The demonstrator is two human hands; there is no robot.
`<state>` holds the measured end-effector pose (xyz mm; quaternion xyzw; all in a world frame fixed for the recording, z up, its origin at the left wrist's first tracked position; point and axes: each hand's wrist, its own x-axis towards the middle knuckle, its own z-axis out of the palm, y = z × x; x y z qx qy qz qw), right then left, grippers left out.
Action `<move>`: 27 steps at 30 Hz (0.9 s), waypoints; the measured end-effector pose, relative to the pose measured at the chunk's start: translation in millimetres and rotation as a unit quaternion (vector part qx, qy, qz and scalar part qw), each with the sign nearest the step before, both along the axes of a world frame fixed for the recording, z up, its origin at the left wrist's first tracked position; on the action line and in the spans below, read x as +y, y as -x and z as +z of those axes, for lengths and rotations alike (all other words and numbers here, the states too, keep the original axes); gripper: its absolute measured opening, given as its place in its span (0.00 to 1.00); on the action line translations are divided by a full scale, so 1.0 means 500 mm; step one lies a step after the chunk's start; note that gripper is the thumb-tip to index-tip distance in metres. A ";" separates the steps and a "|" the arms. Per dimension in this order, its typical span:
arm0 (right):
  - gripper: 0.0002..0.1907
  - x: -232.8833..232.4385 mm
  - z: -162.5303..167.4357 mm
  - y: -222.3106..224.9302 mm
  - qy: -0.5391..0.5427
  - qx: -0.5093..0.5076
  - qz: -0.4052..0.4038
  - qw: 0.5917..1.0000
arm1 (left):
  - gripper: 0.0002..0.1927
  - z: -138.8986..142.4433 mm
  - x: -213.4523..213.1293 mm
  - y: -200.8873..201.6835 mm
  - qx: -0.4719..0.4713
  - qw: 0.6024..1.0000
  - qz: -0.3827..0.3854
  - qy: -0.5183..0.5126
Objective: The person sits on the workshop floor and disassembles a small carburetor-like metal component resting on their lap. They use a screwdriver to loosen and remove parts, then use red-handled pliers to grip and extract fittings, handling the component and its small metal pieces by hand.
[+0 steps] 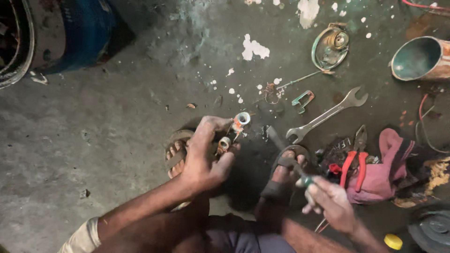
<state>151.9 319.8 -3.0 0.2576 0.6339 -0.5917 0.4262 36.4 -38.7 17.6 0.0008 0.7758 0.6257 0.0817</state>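
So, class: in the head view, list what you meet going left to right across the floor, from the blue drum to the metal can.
Blue drum → left hand → small metal fitting → spanner → red-handled pliers → metal can.

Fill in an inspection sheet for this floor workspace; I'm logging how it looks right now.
Surface: grey concrete floor, stained, flecked with white paint.
Job's things: small metal fitting with a white ring end; screwdriver.
Clutter: open-ended spanner, red-handled pliers on a pink cloth, round metal housing, teal pot, yellow cap.
Grips: left hand holds the fitting; right hand holds the screwdriver.
Cables: red wire at right.
Surroundings: blue drum top left; sandalled feet.
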 end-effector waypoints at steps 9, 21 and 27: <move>0.25 0.025 0.121 0.035 -0.041 0.142 0.115 0.982 | 0.28 -0.011 0.023 0.007 -0.118 0.993 -0.004 0.018; 0.23 -0.006 0.126 0.079 -0.141 0.396 0.183 0.889 | 0.22 -0.035 0.047 0.005 -0.045 0.997 0.021 0.058; 0.22 0.008 0.130 0.104 -0.103 0.369 0.186 0.905 | 0.23 -0.046 0.055 0.002 0.052 0.996 0.039 0.065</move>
